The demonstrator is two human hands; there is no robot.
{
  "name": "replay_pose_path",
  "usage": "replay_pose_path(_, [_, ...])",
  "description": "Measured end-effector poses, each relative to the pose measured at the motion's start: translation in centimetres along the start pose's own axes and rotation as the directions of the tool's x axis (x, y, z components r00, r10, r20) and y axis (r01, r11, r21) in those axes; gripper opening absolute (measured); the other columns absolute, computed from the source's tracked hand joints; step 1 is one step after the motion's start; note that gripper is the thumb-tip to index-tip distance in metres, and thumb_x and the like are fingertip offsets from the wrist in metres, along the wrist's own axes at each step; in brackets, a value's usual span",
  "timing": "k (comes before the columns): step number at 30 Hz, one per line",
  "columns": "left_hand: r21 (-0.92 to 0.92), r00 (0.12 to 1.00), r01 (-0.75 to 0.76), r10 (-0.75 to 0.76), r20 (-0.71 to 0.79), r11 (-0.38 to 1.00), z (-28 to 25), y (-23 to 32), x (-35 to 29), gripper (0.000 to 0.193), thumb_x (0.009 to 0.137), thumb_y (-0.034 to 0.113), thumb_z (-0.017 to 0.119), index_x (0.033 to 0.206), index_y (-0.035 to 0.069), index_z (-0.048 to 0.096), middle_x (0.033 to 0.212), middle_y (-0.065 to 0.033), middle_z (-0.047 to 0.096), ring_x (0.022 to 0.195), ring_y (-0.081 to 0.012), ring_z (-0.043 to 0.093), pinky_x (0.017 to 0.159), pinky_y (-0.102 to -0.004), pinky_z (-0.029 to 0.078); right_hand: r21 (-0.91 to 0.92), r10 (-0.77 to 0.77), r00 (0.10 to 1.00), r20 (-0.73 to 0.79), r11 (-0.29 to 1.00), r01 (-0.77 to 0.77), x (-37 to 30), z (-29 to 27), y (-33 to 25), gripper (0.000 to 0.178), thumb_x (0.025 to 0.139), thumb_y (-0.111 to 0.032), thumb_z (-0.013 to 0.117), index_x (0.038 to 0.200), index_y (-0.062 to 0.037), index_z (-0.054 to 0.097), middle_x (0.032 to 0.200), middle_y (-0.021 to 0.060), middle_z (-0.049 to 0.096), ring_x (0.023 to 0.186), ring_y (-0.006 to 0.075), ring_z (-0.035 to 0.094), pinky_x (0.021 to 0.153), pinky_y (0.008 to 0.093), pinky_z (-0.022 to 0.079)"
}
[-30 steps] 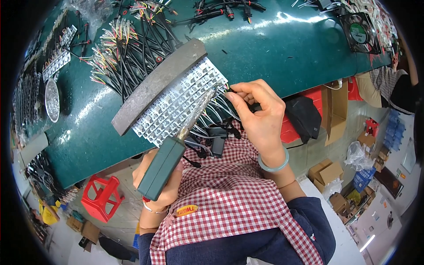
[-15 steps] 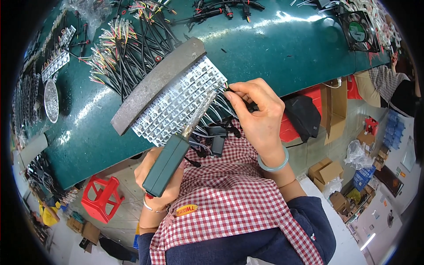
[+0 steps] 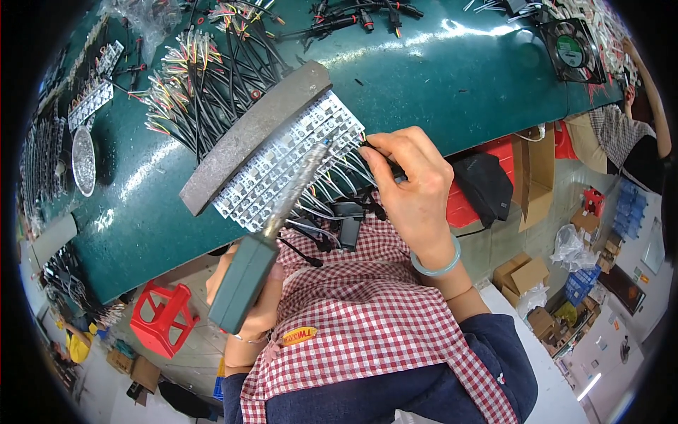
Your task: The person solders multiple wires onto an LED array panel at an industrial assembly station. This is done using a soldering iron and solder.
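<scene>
My left hand (image 3: 258, 311) is wrapped round the green handle of a soldering iron (image 3: 244, 281). Its metal barrel slants up over a panel of white circuit board strips (image 3: 247, 194), with the tip above the boards, left of my right fingers. My right hand (image 3: 417, 187) pinches a thin dark cable (image 3: 366, 145) at the panel's right edge; its far end is hidden by the fingers. Several white and black wires (image 3: 332, 185) hang off the panel's near edge. A heavy grey metal bar (image 3: 254, 138) lies along the panel's far-left side.
Bundles of black cables with stripped coloured ends (image 3: 194, 85) lie behind the bar on the green table (image 3: 417, 92). An oval dish (image 3: 83, 161) stands at the left, a black fan (image 3: 572, 49) at the far right. A red stool (image 3: 164, 318) is below. Another person (image 3: 628, 134) sits at right.
The soldering iron in my left hand has pulled back toward the lower left, its tip moving away from my right fingers. My right hand stays nearly in place.
</scene>
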State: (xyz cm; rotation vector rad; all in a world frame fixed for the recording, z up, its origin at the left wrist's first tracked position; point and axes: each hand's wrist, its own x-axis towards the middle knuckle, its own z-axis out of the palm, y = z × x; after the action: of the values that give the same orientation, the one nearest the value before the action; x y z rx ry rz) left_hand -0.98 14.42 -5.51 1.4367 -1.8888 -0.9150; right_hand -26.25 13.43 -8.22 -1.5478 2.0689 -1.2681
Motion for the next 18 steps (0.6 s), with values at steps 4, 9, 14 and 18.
replay_pose_path(4, [-0.063, 0.993, 0.103, -0.107, -0.056, 0.993, -1.0, -0.3, -0.6, 0.023, 0.071, 0.001, 0.075, 0.094, -0.001, 0.071, 0.089, -0.0159, 0.068, 0.074, -0.0264, 0.067, 0.068, -0.0331, 0.053, -0.007, 0.01, 1.0, -0.006, 1.0, -0.01, -0.1, 0.3, 0.1, 0.013, 0.076, 0.0, 0.075, 0.087, -0.0017, 0.067, 0.081, 0.0092, 0.062, 0.063, 0.0253, 0.063, 0.055, 0.0343, 0.048])
replay_pose_path(9, [-0.285, 0.921, 0.238, -0.309, -0.239, 0.929, -2.4, -1.0, -0.9, 0.036, 0.075, -0.002, 0.077, 0.109, -0.003, 0.066, 0.101, -0.0104, 0.069, 0.091, -0.0197, 0.065, 0.082, -0.0341, 0.052, -0.019, 0.037, 0.999, -0.003, 0.999, -0.037, 0.2, -0.3, -0.7, 0.012, 0.076, 0.0, 0.075, 0.086, -0.0015, 0.068, 0.08, 0.0096, 0.062, 0.064, 0.0254, 0.063, 0.056, 0.034, 0.049])
replay_pose_path(14, [0.208, 0.671, -0.082, 0.208, -0.712, 0.975, -7.8, -4.9, 2.6, 0.035, 0.081, -0.009, 0.067, 0.116, -0.006, 0.063, 0.101, -0.0103, 0.067, 0.062, -0.0075, 0.051, 0.053, -0.0212, 0.04, -0.03, 0.077, 0.994, 0.082, 0.997, -0.074, 0.2, -0.8, -0.4, 0.011, 0.078, -0.004, 0.075, 0.087, -0.0018, 0.069, 0.081, 0.0108, 0.063, 0.065, 0.0255, 0.063, 0.057, 0.0342, 0.049])
replay_pose_path(18, [-0.078, 0.588, 0.05, -0.093, -0.803, 0.996, -10.6, -8.5, 5.9, 0.025, 0.083, -0.005, 0.067, 0.108, -0.008, 0.064, 0.091, -0.0078, 0.065, 0.06, -0.0089, 0.05, 0.052, -0.0218, 0.038, 0.046, -0.032, 0.949, 0.315, 0.999, 0.018, 3.9, -3.6, 0.6, 0.014, 0.083, -0.012, 0.072, 0.089, 0.0007, 0.07, 0.08, 0.0132, 0.064, 0.067, 0.0267, 0.064, 0.061, 0.0346, 0.049])
